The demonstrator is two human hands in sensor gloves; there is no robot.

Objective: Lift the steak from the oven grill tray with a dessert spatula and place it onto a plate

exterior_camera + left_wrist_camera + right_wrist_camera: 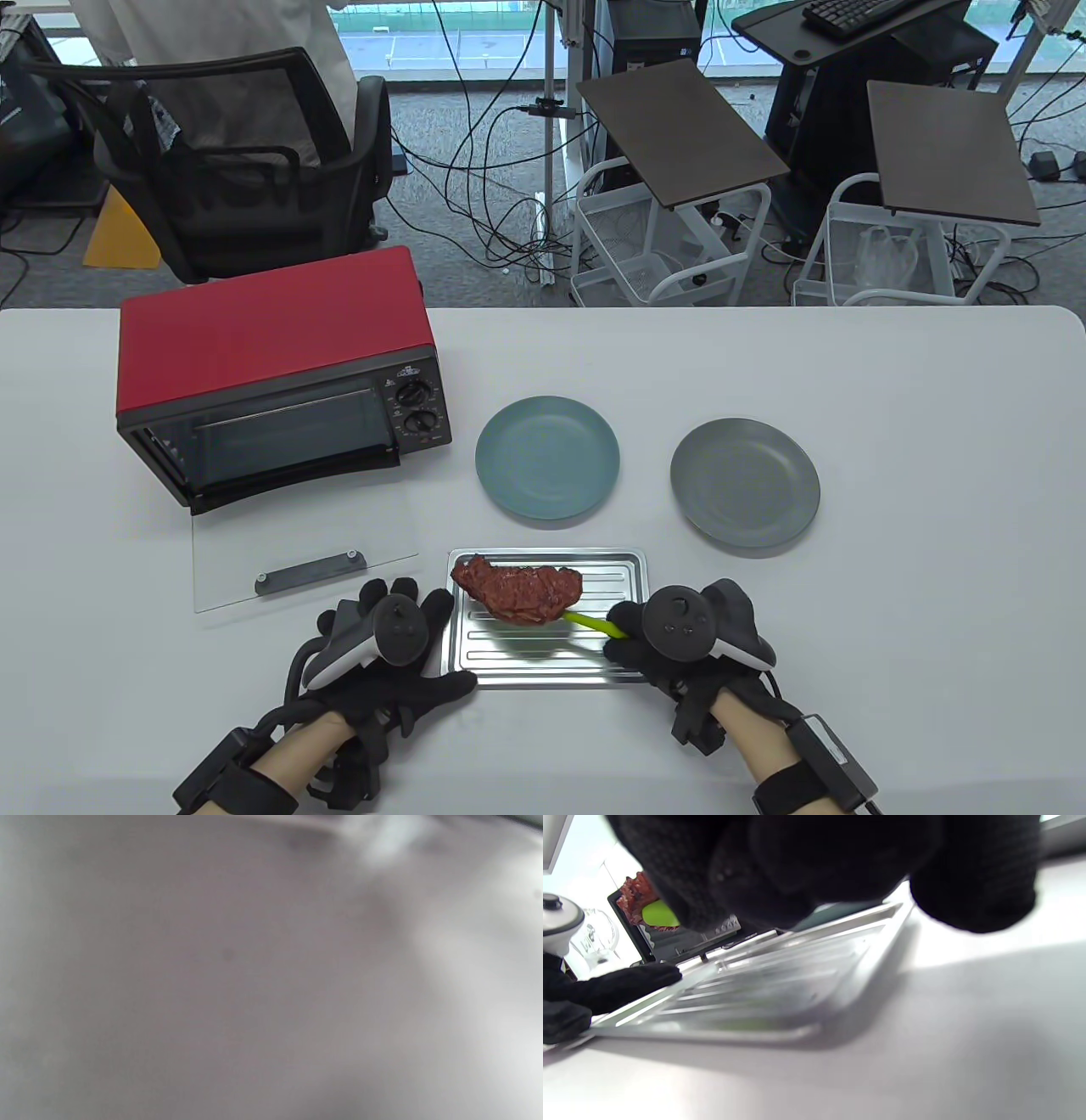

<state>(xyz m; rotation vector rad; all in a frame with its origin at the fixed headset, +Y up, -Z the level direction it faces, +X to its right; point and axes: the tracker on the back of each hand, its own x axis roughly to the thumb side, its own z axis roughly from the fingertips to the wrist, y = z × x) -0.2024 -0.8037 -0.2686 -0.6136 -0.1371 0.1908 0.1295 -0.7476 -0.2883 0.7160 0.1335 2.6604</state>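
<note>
The right hand point(670, 632) grips the spatula point(594, 626), steak point(517, 590) raised off the tray point(624, 564) steadied by the flat left hand point(382, 645); plating remains.

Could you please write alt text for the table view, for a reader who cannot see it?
The right hand holds a green spatula carrying a steak above a metal tray; the left hand touches the tray's left edge.

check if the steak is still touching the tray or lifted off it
Apart. In the right wrist view the steak sits on the green spatula, raised clear above the tray; the table view shows its shadow below.
</note>
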